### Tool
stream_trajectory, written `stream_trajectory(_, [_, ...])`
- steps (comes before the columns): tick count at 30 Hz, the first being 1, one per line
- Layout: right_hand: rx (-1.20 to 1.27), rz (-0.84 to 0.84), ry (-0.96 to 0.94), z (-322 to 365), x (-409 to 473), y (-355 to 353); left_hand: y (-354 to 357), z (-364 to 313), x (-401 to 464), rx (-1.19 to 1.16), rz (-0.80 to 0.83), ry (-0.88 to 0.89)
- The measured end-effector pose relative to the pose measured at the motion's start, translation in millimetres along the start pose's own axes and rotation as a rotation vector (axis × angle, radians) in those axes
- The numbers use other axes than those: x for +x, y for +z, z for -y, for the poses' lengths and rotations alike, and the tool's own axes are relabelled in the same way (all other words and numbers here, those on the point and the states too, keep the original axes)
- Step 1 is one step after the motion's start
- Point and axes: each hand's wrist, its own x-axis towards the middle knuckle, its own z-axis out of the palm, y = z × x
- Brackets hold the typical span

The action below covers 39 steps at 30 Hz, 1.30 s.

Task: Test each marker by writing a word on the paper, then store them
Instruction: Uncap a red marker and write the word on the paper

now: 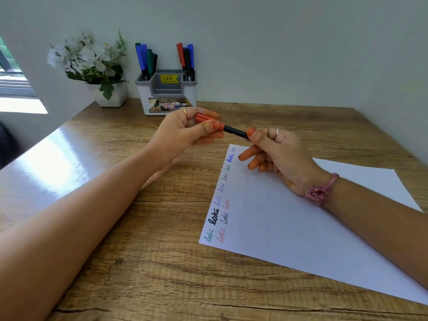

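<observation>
A red-capped marker with a black barrel (234, 130) is held level above the wooden desk. My left hand (185, 133) grips its red cap (203, 118), and my right hand (278, 156) pinches the black barrel from the other end. Below my right hand lies a white paper sheet (301, 228) with the word "loki" written several times in green, black, blue and red along its left edge. A white and grey pen holder (167, 98) stands at the back by the wall, with blue, green and black markers (146, 61) in its left slot and red, black and blue markers (186, 61) in its right slot.
A white pot of white flowers (92, 66) stands left of the holder. A white board or wall panel (46, 77) slants in at the far left, near a window. The wooden desk (150, 262) runs to walls at the back and right.
</observation>
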Motion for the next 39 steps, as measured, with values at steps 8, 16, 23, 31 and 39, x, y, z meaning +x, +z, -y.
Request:
stream_trajectory(8, [-0.184,0.078,-0.083,-4,-2,6,-1,-8,9,-0.447,-0.234,-0.059])
stream_trajectory(16, [-0.371,0.133,-0.146,-7,-3,4,-44,-52,46,-0.423,-0.543,0.232])
stream_trajectory(23, [-0.353,0.144,-0.153,-10,-1,4,-60,-72,103,-0.051,-0.715,0.386])
stream_trajectory(31, [-0.325,0.144,-0.131,-12,1,3,-59,-42,140,0.289,-0.673,0.293])
stream_trajectory(39, [-0.324,0.147,-0.134,-12,1,3,-60,-22,144,0.450,-0.636,0.223])
